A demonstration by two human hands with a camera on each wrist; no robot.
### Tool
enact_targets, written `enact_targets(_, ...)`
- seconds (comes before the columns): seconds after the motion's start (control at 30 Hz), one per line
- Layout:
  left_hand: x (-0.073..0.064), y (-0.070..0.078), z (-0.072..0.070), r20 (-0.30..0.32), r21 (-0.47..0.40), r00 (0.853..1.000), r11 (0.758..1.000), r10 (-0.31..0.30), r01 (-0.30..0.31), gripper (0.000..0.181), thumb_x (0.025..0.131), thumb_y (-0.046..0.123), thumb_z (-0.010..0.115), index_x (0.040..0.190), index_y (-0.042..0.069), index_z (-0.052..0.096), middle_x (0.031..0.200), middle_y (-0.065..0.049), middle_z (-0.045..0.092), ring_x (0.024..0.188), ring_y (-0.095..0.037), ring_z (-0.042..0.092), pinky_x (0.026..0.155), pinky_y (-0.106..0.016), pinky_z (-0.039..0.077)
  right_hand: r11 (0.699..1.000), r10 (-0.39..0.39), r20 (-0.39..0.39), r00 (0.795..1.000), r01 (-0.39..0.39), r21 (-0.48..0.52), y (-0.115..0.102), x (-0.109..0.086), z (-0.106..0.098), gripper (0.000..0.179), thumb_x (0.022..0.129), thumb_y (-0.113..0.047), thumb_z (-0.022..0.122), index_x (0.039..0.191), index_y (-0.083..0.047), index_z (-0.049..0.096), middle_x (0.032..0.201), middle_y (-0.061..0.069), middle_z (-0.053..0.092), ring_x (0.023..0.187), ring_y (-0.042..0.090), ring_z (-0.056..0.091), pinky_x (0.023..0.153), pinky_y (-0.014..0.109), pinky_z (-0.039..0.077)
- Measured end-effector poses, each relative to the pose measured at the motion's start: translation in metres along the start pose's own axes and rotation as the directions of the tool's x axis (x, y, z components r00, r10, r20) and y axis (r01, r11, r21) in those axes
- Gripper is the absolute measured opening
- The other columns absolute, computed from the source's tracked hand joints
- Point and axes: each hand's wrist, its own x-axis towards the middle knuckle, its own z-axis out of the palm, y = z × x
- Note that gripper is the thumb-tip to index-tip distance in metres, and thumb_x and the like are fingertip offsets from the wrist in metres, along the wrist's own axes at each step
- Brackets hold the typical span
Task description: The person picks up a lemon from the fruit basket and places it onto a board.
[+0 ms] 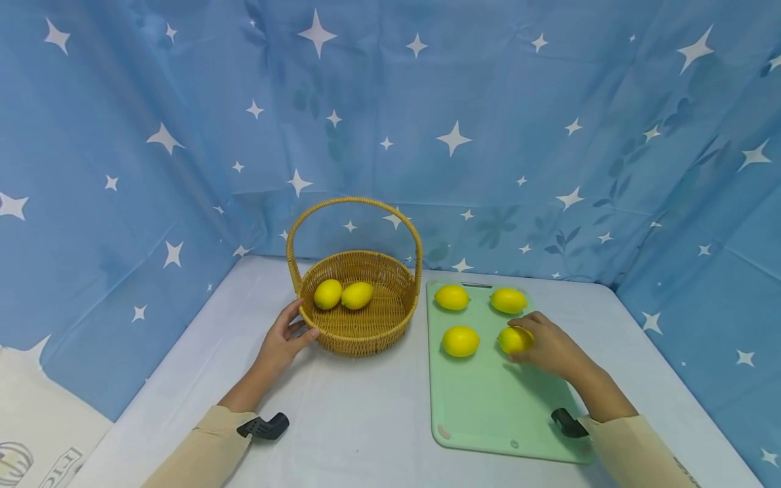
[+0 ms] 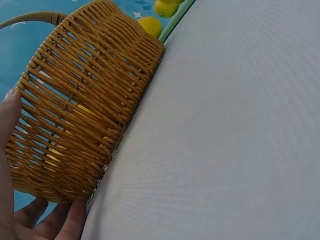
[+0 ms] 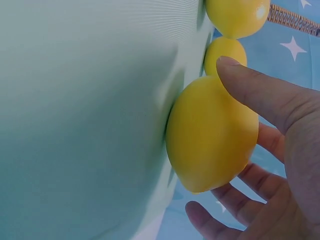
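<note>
Yellow lemon point(image 1: 511, 340): lies by the right edge of the green cutting board point(image 1: 488, 407), on the half farther from the person. Whether the board bears its full weight cannot be told.

Right hand point(image 1: 552, 346): grasping that lemon, thumb at its near side, fingers curved round the far side. In the right wrist view the little finger stands apart from the fruit.

Other fruit on the board, three pieces: far-left lemon point(image 1: 452, 297), at the far left corner; far-right lemon point(image 1: 508, 300), near the far right corner; left-edge lemon point(image 1: 460, 341), nearer the person than the first.

Wicker basket point(image 1: 366, 347), with arched handle point(image 1: 354, 199): upright at the far edge of the white-covered desk point(image 1: 360, 413), left of the board. Contents: basket lemons point(image 1: 356, 295), two, side by side toward the left wall.

Left hand point(image 1: 283, 339): holding the basket, thumb at the near rim, fingers against the left wall.

Step in hand, as judged: taking up the lemon by the right edge, the left hand seemingly steadying the basket. Next move appears to call for a firm, even grip — the skin looks smooth and could slip — and a straight lift off the board. Fingertips should keep clear of the far-right lemon — it lies just beyond them and might be nudged.
</note>
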Motion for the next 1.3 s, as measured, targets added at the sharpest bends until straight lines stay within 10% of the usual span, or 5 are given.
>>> enact_targets(0.47, -0.002, 0.003, 0.000, -0.001, -0.012, 1.000, 1.000, -0.010, 0.010, 0.077, 0.092, 0.015, 0.070, 0.155, 0.015, 0.024, 0.156, -0.018, 0.022, 0.135, -0.037, 0.035, 0.090, -0.023, 0.047, 0.998, -0.048, -0.040, 0.998, 0.049, 0.030, -0.012, 0.013, 0.000, 0.063, 0.079, -0.033, 0.082, 0.131, -0.005, 0.060, 0.132, 0.018, 0.048, 0.114, 0.040, 0.050, 0.091, 0.060, 0.042)
enact_targets(1.3, 0.001, -0.005, -0.002, -0.004, 0.016, 1.000, 1.000, 0.005, -0.005, 0.074, 0.092, 0.019, 0.070, 0.154, 0.018, 0.028, 0.155, -0.014, 0.026, 0.134, -0.034, 0.037, 0.091, -0.026, 0.047, 0.933, -0.340, -0.092, 0.936, 0.348, 0.095, -0.117, 0.069, 0.020, 0.045, 0.085, -0.027, 0.078, 0.127, -0.016, 0.064, 0.129, 0.002, 0.054, 0.115, 0.024, 0.054, 0.094, 0.045, 0.047)
